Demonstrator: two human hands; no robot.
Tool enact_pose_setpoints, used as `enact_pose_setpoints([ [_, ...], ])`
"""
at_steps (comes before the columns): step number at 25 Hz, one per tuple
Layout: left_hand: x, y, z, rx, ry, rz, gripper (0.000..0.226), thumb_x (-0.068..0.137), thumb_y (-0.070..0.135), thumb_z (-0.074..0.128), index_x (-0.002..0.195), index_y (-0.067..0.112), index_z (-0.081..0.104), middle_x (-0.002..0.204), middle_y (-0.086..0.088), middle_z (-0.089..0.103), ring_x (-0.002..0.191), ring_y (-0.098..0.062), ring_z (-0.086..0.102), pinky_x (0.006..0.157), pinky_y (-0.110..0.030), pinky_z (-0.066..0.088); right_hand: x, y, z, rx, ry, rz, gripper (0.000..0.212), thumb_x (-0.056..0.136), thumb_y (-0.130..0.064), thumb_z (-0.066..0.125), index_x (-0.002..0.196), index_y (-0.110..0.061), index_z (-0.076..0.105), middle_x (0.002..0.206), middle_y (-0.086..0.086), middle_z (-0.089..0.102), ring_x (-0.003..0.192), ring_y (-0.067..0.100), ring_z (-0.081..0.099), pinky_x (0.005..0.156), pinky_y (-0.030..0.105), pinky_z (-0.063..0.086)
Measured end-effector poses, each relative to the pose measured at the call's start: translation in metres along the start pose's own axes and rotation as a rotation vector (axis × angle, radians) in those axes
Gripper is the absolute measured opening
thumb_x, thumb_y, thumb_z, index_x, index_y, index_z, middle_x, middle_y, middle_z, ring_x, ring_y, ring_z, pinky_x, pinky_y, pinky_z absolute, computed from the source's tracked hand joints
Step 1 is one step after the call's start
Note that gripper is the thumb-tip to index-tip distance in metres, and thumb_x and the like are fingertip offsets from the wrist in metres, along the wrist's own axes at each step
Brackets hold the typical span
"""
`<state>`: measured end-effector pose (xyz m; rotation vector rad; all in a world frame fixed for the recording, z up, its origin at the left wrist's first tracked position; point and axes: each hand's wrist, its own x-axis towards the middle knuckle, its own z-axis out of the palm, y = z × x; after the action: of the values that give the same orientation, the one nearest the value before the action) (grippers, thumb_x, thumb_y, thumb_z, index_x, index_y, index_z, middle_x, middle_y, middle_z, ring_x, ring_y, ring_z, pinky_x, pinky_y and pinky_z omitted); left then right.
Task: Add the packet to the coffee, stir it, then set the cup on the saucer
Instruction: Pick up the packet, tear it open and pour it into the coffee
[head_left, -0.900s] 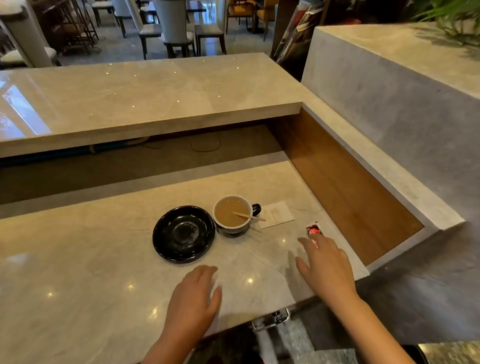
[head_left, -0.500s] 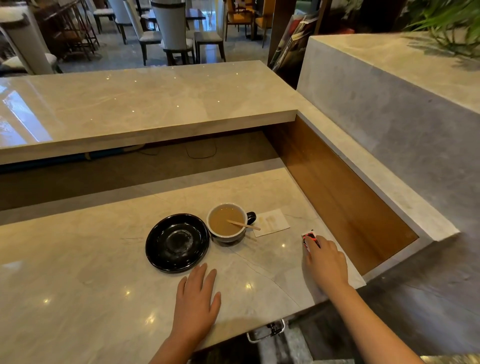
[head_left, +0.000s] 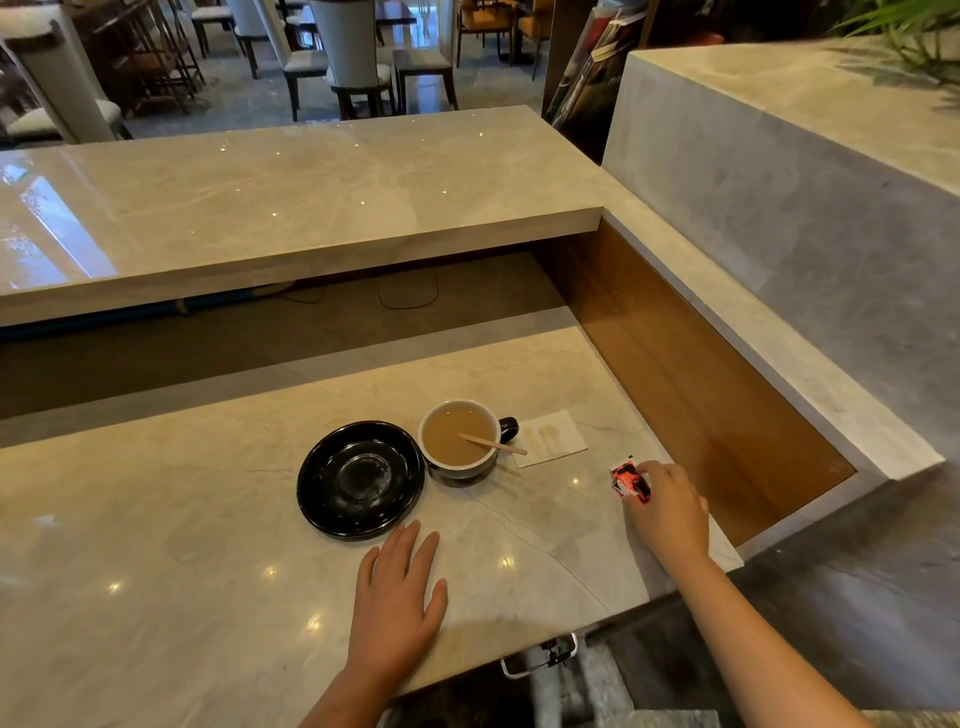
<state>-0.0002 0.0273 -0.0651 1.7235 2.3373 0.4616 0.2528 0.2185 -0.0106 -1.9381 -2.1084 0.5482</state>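
right hand (head_left: 670, 506) fingers pinched on small red-and-white packet (head_left: 629, 480), at pale marble table (head_left: 156, 519) right edge | left hand (head_left: 397, 597) flat, fingers apart, empty | risk: weak pinch drops packet off edge; reach may knock wooden stirrer (head_left: 491, 443) in white coffee cup (head_left: 460, 439) beside black saucer (head_left: 361, 480)

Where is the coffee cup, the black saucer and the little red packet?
Coffee cup (head_left: 459, 470): head view, front outer wall.
Black saucer (head_left: 360, 479): head view, centre well.
Red packet (head_left: 626, 478): head view, printed face, at the right hand's fingertips.
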Motion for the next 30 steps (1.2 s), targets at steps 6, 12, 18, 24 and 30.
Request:
enact_pose_setpoints([
  [6, 0.000, -0.002, 0.002, -0.003, 0.001, -0.002, 0.054, 0.088, 0.044, 0.035, 0.139, 0.027, 0.034, 0.151, -0.003, 0.028, 0.138, -0.019, 0.018, 0.110, -0.039, 0.008, 0.000, 0.006, 0.004, 0.224, -0.033, 0.081, 0.037, 0.082, -0.015, 0.067, 0.116, -0.008, 0.057, 0.113, 0.019, 0.065, 0.098, 0.033, 0.059, 0.079, 0.043, 0.050],
  [12, 0.001, -0.002, 0.003, -0.016, 0.011, 0.007, 0.054, 0.089, 0.044, 0.036, 0.140, 0.027, 0.034, 0.151, -0.004, 0.028, 0.138, -0.019, 0.018, 0.110, -0.041, 0.009, -0.014, 0.003, 0.011, 0.520, -0.012, 0.156, 0.020, 0.086, -0.007, 0.060, 0.106, -0.007, 0.062, 0.104, 0.012, 0.066, 0.088, 0.022, 0.056, 0.076, 0.035, 0.044],
  [18, 0.001, -0.004, 0.005, -0.007, 0.014, 0.015, 0.053, 0.092, 0.040, 0.044, 0.141, 0.028, 0.029, 0.152, -0.002, 0.024, 0.139, -0.017, 0.013, 0.111, -0.038, 0.004, -0.026, -0.040, -0.003, 1.248, -0.161, 0.273, 0.016, 0.088, -0.004, 0.056, 0.100, -0.012, 0.061, 0.080, 0.010, 0.073, 0.059, 0.015, 0.069, 0.052, 0.029, 0.060],
  [24, 0.000, -0.004, 0.006, 0.018, 0.023, 0.023, 0.052, 0.091, 0.039, 0.046, 0.140, 0.027, 0.032, 0.151, -0.004, 0.028, 0.138, -0.019, 0.018, 0.110, -0.039, 0.007, -0.022, -0.092, -0.012, 1.780, -0.366, 0.315, 0.020, 0.088, 0.000, 0.051, 0.101, -0.013, 0.060, 0.071, 0.007, 0.076, 0.066, 0.014, 0.071, 0.051, 0.018, 0.055],
  [30, 0.001, -0.005, 0.005, 0.031, 0.033, 0.058, 0.053, 0.084, 0.032, 0.063, 0.133, 0.020, 0.046, 0.142, -0.010, 0.044, 0.130, -0.026, 0.036, 0.105, -0.046, 0.024, -0.006, -0.125, -0.021, 1.462, -0.280, 0.141, 0.023, 0.085, -0.001, 0.058, 0.101, -0.017, 0.062, 0.081, 0.007, 0.071, 0.064, 0.014, 0.065, 0.050, 0.018, 0.053],
])
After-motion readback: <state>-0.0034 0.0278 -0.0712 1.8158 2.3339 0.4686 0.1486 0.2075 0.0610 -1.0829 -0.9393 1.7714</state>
